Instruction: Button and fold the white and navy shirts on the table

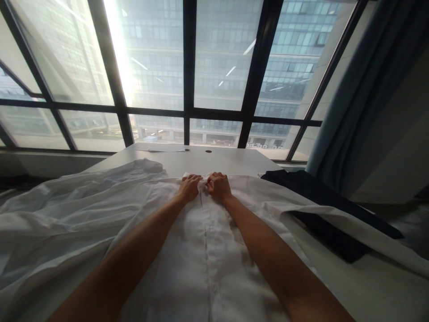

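The white shirt (187, 264) lay front up on the table before me, its neck end far from me and its body running back between my 2 forearms. At the neckline (202, 185) my right hand (219, 187) had its fingers curled closed on a bit of the cloth; my left hand (190, 187) was bent over the fabric just beside it, though I couldn't tell whether those fingers pinched or only pressed. By my reckoning the spreading-out was largely done: the front placket (206, 232) ran down the middle, and at least 1 button (214, 288) showed near me. What seemed left was the neckline and the creases; nothing was folded. On my right a white sleeve (348, 223) stretched across a dark cloth (348, 243). On my left lay rumpled white fabric (63, 228), part of this shirt or another, I couldn't say. Beyond, the white table (231, 162) reached toward the windows (219, 58), with a blue-grey curtain (351, 98) at the right.
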`<state>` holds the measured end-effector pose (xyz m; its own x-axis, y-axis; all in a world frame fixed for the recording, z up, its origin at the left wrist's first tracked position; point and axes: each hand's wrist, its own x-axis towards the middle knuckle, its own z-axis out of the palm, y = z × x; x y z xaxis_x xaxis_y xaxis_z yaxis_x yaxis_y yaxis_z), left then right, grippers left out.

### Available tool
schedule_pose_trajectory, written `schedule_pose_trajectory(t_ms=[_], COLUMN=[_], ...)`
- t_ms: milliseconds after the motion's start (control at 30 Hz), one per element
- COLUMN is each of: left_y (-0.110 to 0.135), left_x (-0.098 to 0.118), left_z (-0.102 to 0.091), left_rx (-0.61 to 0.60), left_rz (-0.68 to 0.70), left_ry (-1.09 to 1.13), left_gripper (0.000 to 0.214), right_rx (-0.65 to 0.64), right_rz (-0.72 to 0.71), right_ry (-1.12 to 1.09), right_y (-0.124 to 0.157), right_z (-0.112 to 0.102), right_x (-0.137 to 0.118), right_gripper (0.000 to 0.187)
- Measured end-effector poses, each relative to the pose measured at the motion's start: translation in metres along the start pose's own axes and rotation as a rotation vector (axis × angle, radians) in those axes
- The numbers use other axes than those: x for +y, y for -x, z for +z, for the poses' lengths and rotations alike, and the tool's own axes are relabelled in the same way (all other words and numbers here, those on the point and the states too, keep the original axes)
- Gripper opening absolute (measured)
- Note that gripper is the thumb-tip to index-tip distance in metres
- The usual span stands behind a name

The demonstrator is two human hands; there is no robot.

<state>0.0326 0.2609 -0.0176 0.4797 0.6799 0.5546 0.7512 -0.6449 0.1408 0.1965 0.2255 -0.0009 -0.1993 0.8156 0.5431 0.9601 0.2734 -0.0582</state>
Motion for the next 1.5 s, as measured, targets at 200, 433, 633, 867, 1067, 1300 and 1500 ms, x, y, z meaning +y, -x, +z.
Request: schedule_pose_trajectory(t_ms=[200, 433, 633, 867, 1067, 1300, 1500], left_y=[-0.002, -0.003, -0.005, -0.004, -0.005, -0.006, -0.005], left_x=[0.001, 0.003, 0.002, -0.002, -0.003, 0.0, -0.002], left_z=[-0.001, -0.006, -0.006, -0.003, -0.001, -0.007, -0.002], left_rx=[-0.006, 0.042, 0.077, 0.111, 0.122, 0.11, 0.109], left_rz=[0.021, -0.114, -0.156, -0.134, -0.173, -0.214, -0.203], left_ry=[-0.09, 0.019, 0.17, 0.244, 0.282, 0.367, 0.327], left_gripper=[0.025, 0.02, 0.017, 0.014, 0.014, 0.01, 0.015], right_rx=[-0.018, -0.053, -0.064, -0.052, -0.017, -0.075, -0.085], right_rz=[-0.023, -0.26, -0.264, -0.172, -0.137, -0.158, -0.143], right_ry=[0.012, -0.018, 0.023, 0.053, 0.047, 0.099, 0.054], right_y=[-0.001, 0.002, 0.001, -0.002, -0.002, -0.004, -0.003], right_z=[0.001, -0.007, -0.006, -0.005, -0.002, -0.001, -0.002], right_x=[0.001, -0.003, -0.008, -0.013, -0.014, -0.017, -0.015], right_gripper=[0.015, 0.019, 0.026, 0.031, 0.031, 0.029, 0.031])
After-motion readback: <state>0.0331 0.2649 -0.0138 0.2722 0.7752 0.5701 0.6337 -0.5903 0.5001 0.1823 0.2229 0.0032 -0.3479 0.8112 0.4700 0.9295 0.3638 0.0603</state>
